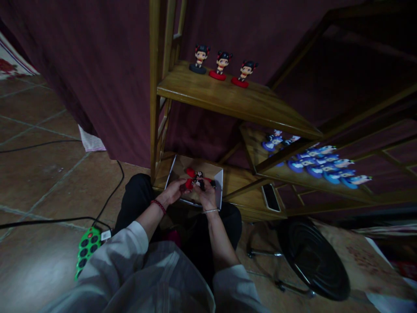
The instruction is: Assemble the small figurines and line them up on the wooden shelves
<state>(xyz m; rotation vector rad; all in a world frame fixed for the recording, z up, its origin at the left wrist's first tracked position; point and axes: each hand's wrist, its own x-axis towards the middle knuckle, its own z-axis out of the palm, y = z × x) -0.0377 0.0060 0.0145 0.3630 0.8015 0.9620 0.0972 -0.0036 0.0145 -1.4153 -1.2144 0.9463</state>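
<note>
A figurine (196,183) with black hair and a red base is held between my two hands, above an open white box (219,187). My left hand (174,190), with a red bead bracelet at the wrist, closes on the red base. At the head end, my right hand (206,195) has its fingers closed on the dark hair. Just beyond, another figurine (198,174) with a red base lies in the box. Part of the box's contents is hidden behind my hands.
Three similar figurines (223,63) stand on the upper wooden shelf (228,93). Several blue-and-white figurines (321,161) fill a shelf at right. A phone (270,197) lies on the lower shelf. A black stool (314,258) stands right; a green power strip (87,248) with cables lies left.
</note>
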